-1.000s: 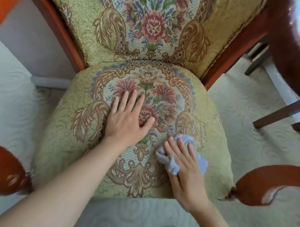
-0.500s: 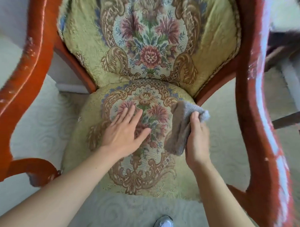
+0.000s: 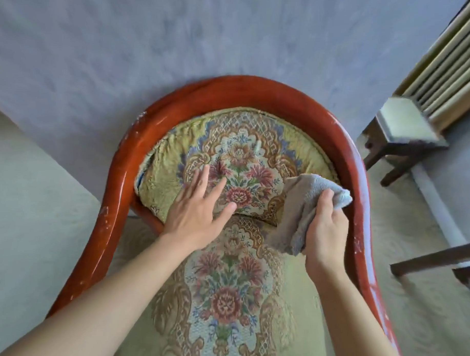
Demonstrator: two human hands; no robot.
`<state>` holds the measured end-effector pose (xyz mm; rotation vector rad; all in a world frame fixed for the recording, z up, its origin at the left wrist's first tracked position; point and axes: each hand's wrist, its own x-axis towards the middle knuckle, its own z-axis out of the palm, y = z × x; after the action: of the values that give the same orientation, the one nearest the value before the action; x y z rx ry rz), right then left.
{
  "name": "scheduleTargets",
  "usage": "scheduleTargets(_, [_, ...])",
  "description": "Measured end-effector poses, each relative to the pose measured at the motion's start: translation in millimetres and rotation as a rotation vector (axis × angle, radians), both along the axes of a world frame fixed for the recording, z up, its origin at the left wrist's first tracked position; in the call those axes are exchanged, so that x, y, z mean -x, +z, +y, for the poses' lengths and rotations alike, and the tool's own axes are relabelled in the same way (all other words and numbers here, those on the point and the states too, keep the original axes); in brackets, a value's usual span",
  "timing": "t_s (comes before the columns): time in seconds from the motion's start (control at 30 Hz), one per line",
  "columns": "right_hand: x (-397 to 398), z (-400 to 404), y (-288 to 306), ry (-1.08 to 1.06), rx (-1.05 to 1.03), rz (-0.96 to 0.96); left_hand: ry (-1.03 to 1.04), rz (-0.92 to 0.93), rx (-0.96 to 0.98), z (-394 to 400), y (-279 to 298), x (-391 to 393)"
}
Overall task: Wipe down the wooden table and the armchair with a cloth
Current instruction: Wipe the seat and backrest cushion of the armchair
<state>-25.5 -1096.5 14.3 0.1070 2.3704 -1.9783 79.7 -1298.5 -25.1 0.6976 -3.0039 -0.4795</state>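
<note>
- your right hand (image 3: 323, 228) has lifted the cloth (image 3: 306, 202) off the seat, grip clenched round it beside the armchair (image 3: 345, 152) frame.
- your left hand (image 3: 198, 213) lies flat, released, on the backrest.
- backrest and frame look unwiped; no tabletop in view.

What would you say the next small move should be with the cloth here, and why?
Probably press the cloth onto the floral backrest beside the red wooden frame and wipe across. The right hand grips it bunched against the backrest's right edge, while the left hand lies flat on the fabric.
</note>
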Motion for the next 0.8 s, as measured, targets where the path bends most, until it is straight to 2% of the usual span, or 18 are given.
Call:
scheduleTargets(0.2, [47,-59,23,-0.295,-0.146,0.229,-0.009,0.066,0.119,-65,3,45])
scheduleTargets(0.37, [70,-113,15,-0.346,-0.251,0.308,-0.052,0.019,0.14,-101,-8,51])
scheduleTargets(0.57, [79,-164,-20,-0.142,-0.447,0.307,-0.098,0.068,0.214,-108,-20,51])
scheduleTargets(0.67, [74,-181,-29,-0.066,-0.489,0.399,-0.109,0.108,0.233,-109,-23,51])
scheduleTargets(0.8, [59,-200,-41,0.215,-0.571,0.599,-0.126,0.091,0.251,-108,-21,51])
